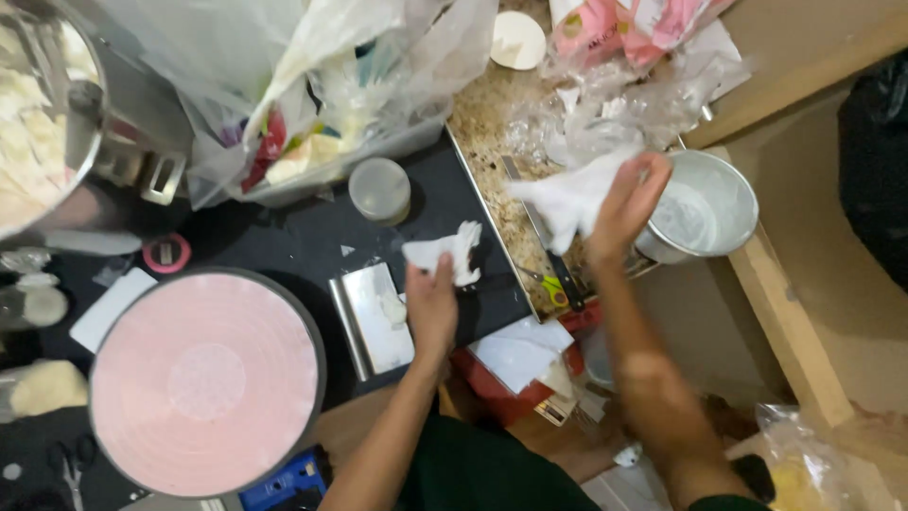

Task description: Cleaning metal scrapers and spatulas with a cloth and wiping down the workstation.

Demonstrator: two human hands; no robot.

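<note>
Head view: left hand (430,308) pinches a crumpled tissue (445,254) (beside metal scraper (374,320)); right hand (624,208) grips white cloth (567,199) by the pot (733,180).

Round pink cake (205,380): sits on a turntable, low on the left.
Shiny metal scraper (372,319): lies flat on the dark mat, just right of the cake.
Small round tub with a lid (379,189): stands near the plastic bags.
Clear plastic bags (312,76): piled up at the top.
Big metal bowl (43,104): top left corner, with pale stuff inside.
Knife (544,237): lies on the speckled counter.
Metal pot (709,203): on the right, white inside.
Blue tool (284,483): at the bottom edge.
</note>
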